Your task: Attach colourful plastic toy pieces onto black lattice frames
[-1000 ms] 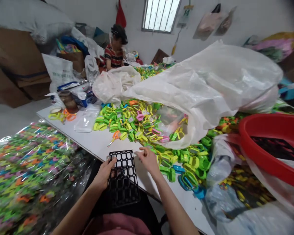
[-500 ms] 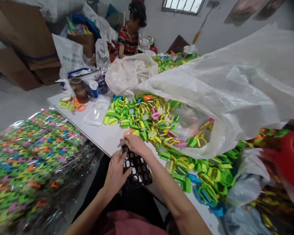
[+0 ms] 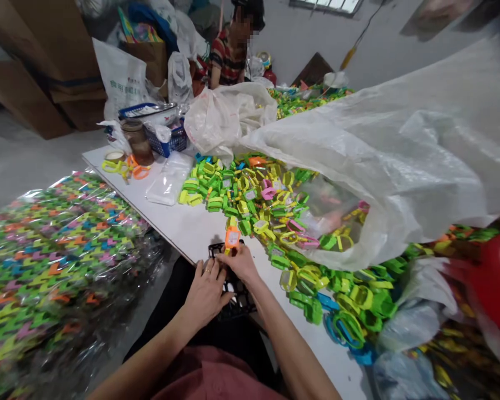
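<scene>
A black plastic grid tray (image 3: 237,294) lies at the near edge of the white table (image 3: 183,228), partly over my lap. My left hand (image 3: 206,291) rests on its left side, fingers curled over the rim, a ring on one finger. My right hand (image 3: 241,264) is over the tray's far end and pinches a small orange plastic toy piece (image 3: 232,238), holding it upright above the tray. Just beyond lies a heap of green, yellow and pink plastic toy pieces (image 3: 250,194).
A big translucent plastic sack (image 3: 379,161) spills the pieces from the right. A red basin (image 3: 491,278) sits far right. Clear bags of colourful foam shapes (image 3: 54,244) lie left. A jar (image 3: 135,144), a blue basket (image 3: 166,141) and another seated person (image 3: 233,50) are at the far end.
My right hand reached to the heap's edge, picked up an orange piece and brought it over the tray. The left hand slid up the tray's side. The camera tilted down.
</scene>
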A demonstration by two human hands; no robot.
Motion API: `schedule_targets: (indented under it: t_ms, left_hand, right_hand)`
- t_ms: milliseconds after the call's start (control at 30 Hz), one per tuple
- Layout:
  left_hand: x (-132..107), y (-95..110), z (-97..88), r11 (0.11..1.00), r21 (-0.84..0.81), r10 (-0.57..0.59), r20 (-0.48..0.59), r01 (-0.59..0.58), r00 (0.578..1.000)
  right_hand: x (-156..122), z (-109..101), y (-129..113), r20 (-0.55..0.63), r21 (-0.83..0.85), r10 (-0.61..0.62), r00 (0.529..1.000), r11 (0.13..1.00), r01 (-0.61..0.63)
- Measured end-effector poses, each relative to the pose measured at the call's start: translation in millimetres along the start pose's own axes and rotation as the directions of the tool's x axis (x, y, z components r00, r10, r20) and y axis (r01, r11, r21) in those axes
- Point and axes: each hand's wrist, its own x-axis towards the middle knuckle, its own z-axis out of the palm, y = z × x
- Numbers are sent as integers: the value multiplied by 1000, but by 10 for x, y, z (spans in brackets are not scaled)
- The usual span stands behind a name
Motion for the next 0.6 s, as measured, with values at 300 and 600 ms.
schedule_targets:
  t_ms: [300,600]
  left_hand:
    - [2,-33,30,995,-93,23,-51,-28,998]
    - [8,8,33,988,-155,-8,-22,5,1000]
  right_hand:
    - [126,371,82,32,-180,-163,986,970,166]
    - [209,351,160,58,-341,-47,997,938,64]
